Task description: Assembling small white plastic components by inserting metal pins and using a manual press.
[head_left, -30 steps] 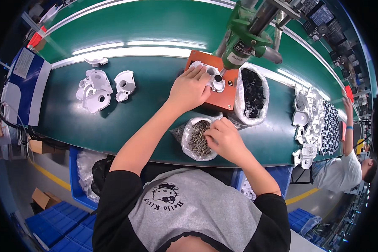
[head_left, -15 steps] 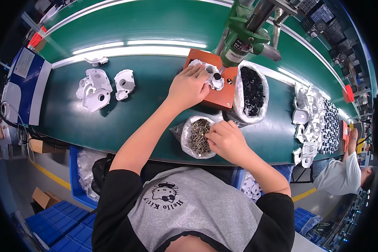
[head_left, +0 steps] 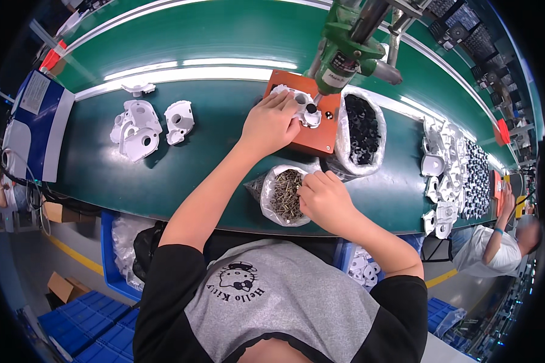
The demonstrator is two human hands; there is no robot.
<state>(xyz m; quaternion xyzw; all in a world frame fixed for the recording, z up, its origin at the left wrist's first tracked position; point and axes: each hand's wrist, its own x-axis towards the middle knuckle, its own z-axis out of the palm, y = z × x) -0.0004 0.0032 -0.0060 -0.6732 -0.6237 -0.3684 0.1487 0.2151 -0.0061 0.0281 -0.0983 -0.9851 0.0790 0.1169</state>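
My left hand point(head_left: 270, 123) lies over the near left side of a white plastic housing point(head_left: 309, 118), its fingers gripping the part against an orange fixture block point(head_left: 315, 141). A round black piece point(head_left: 311, 108) sits in the housing, close under the tip of a green screwdriving machine point(head_left: 339, 63). At the right rim of a clear plastic bag of metal screws point(head_left: 284, 196), my right hand point(head_left: 326, 199) is closed with its fingertips pinched together. What those fingertips hold, if anything, is too small to make out.
A bag of small black parts point(head_left: 363, 130) stands right of the block. Loose white housings point(head_left: 140, 130) lie at the left, and many more white housings point(head_left: 447, 175) at the right beside rows of black parts point(head_left: 476, 181). A co-worker point(head_left: 496, 248) sits at the far right.
My right hand has shifted very slightly at the screw bag, its fingers still together. My left hand stays on the housing. The co-worker's arm at the right has moved.
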